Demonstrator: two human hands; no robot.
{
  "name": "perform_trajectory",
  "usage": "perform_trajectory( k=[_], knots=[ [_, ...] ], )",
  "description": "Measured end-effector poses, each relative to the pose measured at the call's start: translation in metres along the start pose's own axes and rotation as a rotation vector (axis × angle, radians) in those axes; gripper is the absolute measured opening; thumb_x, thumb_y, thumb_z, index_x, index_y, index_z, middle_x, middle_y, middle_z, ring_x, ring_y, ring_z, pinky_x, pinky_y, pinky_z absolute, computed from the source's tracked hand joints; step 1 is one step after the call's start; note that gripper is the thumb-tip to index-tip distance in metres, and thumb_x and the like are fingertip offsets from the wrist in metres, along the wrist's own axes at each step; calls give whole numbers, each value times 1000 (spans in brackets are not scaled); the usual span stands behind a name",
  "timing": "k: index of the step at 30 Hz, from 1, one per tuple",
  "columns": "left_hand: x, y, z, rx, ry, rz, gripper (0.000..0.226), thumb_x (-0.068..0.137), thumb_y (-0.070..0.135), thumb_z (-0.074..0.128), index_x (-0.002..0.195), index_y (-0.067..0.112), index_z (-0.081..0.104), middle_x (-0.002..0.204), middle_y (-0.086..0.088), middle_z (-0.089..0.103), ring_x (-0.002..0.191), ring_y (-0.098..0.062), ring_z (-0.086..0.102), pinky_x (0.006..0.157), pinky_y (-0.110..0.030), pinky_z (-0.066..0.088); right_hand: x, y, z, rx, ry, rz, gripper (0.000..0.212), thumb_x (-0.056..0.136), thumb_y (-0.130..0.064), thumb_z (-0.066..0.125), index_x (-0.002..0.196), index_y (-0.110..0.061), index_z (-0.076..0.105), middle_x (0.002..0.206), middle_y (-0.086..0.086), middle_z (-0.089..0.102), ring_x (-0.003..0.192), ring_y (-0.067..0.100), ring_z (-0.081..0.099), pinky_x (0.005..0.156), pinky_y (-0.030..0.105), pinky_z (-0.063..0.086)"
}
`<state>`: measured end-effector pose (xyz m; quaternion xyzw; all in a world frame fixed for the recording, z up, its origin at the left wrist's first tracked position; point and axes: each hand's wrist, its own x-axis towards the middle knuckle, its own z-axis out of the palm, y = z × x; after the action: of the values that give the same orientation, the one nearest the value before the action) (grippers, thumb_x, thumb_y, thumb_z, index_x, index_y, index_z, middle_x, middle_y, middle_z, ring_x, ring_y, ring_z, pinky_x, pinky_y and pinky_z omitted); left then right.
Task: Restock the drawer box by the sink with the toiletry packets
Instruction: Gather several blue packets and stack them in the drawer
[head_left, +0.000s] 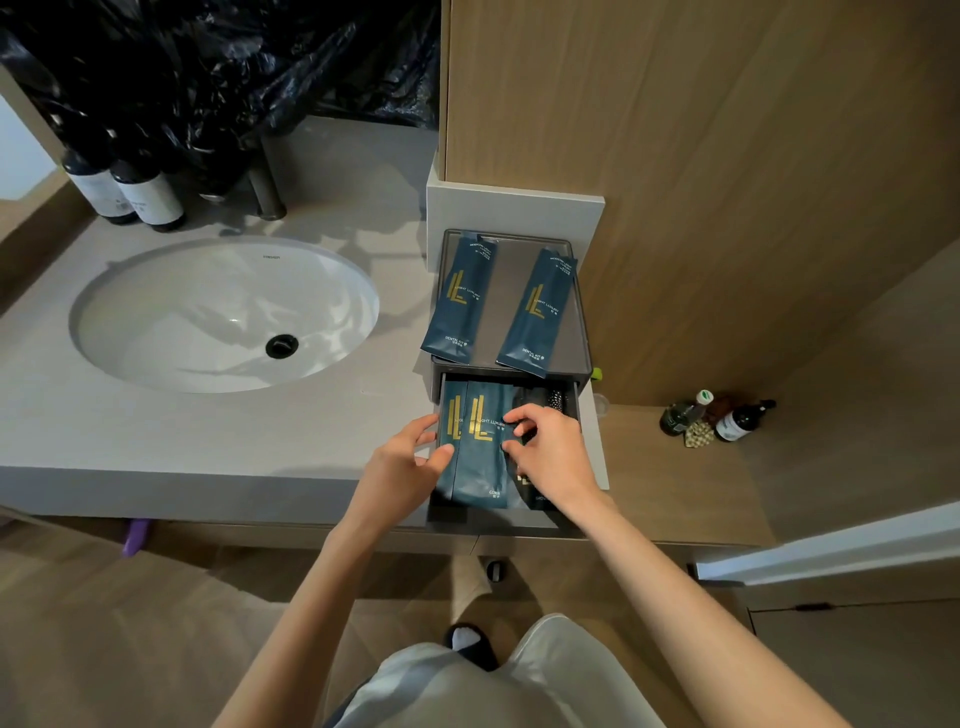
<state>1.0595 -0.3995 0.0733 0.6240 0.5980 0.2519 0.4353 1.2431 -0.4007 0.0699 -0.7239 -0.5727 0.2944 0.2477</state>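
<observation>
A dark drawer box (582, 332) stands on the counter right of the sink, its drawer (498, 519) pulled out toward me. Two teal dental kit packets (460, 296) (537, 312) lie on the box's top. Inside the drawer lie teal comb packets (480, 467) side by side, with a dark packet (535, 496) partly hidden to their right. My left hand (402, 462) pinches the left edge of the comb packets with thumb and fingers. On the right, my right hand (550, 447) curls its fingers on the packets' right edge.
The white sink (223, 312) fills the counter's left, with a faucet (267, 187) and two dark bottles (124, 192) behind it under black plastic sheeting. A wooden wall panel (675, 156) rises behind the box. Small bottles (717, 415) stand on the lower wooden ledge at right.
</observation>
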Motion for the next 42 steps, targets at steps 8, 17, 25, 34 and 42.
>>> perform_trajectory(
  k=[8,17,25,34,42],
  knots=[
    [9,2,-8,14,17,-45,44,91,22,56,134,15,48,129,-9,59,118,-22,56,101,-30,41,-7,4,-10,-512,-290,-365,64,85,-48,63,143,-37,40,154,-11,33,125,21,34,107,40,35],
    [79,29,-38,-125,146,-123,53,89,38,54,136,14,42,107,-1,60,111,-31,59,98,-49,46,-4,0,-22,-471,-224,-348,50,85,-46,64,134,-38,53,146,-12,45,125,17,40,104,38,33],
    [121,42,-33,-48,153,-147,78,74,53,68,136,15,40,131,-11,51,120,-27,53,102,-42,44,29,-19,-58,-69,266,-205,30,89,-31,63,119,-28,61,121,-6,58,112,14,46,90,25,39],
    [146,56,-18,185,130,-83,93,65,48,78,143,30,29,146,-17,25,134,-36,34,109,-47,35,105,-46,-41,-170,211,153,75,79,-56,64,140,-27,32,141,11,34,129,31,31,95,43,40],
    [155,54,-25,139,105,-71,88,69,27,80,142,21,32,130,-19,45,118,-34,50,101,-44,44,112,-45,-38,-181,169,224,84,78,-36,74,145,-28,24,151,13,23,131,35,30,98,43,42]
  ],
)
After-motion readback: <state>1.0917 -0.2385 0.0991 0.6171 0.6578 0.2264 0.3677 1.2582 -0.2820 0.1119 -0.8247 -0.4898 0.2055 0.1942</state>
